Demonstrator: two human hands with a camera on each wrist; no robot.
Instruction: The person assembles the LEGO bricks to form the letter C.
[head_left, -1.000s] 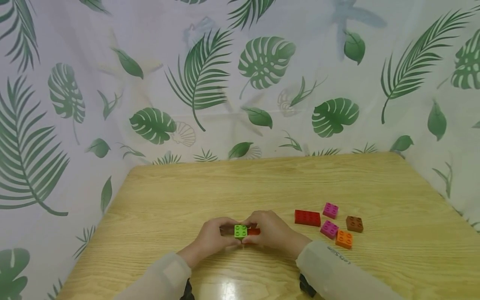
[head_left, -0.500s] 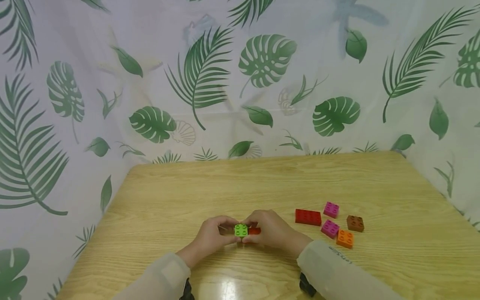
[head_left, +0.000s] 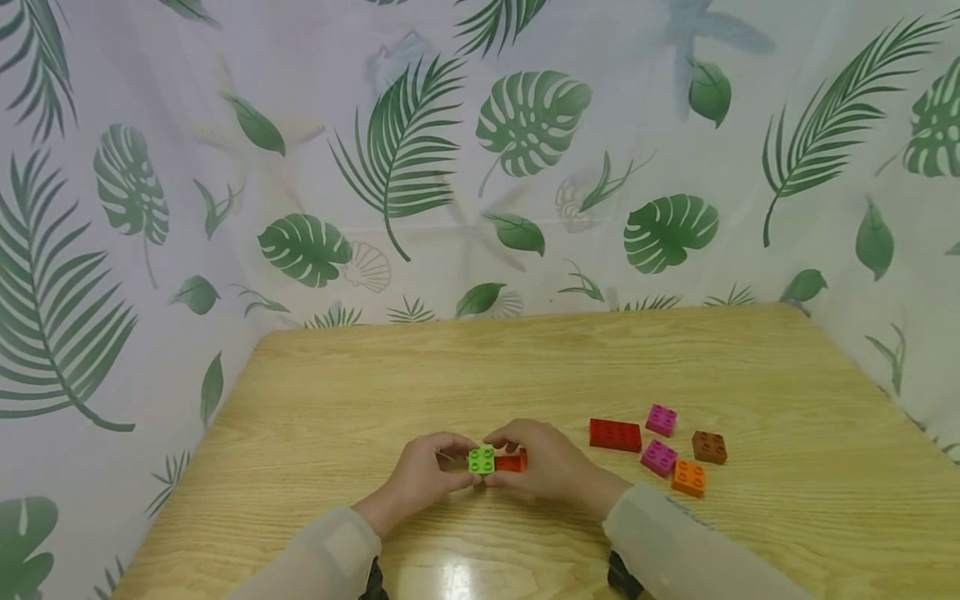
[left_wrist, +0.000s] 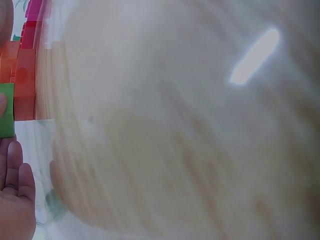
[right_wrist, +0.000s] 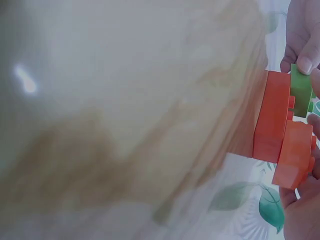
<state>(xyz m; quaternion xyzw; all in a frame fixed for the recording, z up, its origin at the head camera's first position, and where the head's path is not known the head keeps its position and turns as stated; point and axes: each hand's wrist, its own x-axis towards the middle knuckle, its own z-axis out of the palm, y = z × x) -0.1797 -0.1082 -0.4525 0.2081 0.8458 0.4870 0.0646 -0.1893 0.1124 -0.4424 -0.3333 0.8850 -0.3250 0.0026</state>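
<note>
In the head view my left hand (head_left: 425,471) pinches a lime-green brick (head_left: 482,459) between thumb and fingers at the table's middle. Beneath it lies a long red brick (right_wrist: 272,117), with the green brick on one end of its studs. An orange brick (right_wrist: 294,154) sits at the other end, set slightly askew and overhanging. My right hand (head_left: 551,465) curls around that end, gripping the orange brick, its fingertips close beside the green one. Much of the orange brick is hidden by the right hand in the head view. The left thumb (right_wrist: 306,62) presses the green brick's side.
Right of the hands on the wooden table (head_left: 337,375) lie a dark red long brick (head_left: 615,435), a magenta brick (head_left: 662,419), a second magenta brick (head_left: 659,457), a brown brick (head_left: 708,447) and a small orange brick (head_left: 688,477). A leaf-patterned cloth (head_left: 450,167) hangs behind.
The right hand has shifted slightly to the right, so more of the red and orange bricks shows beside the green one. The left hand stays in place on the green brick.
</note>
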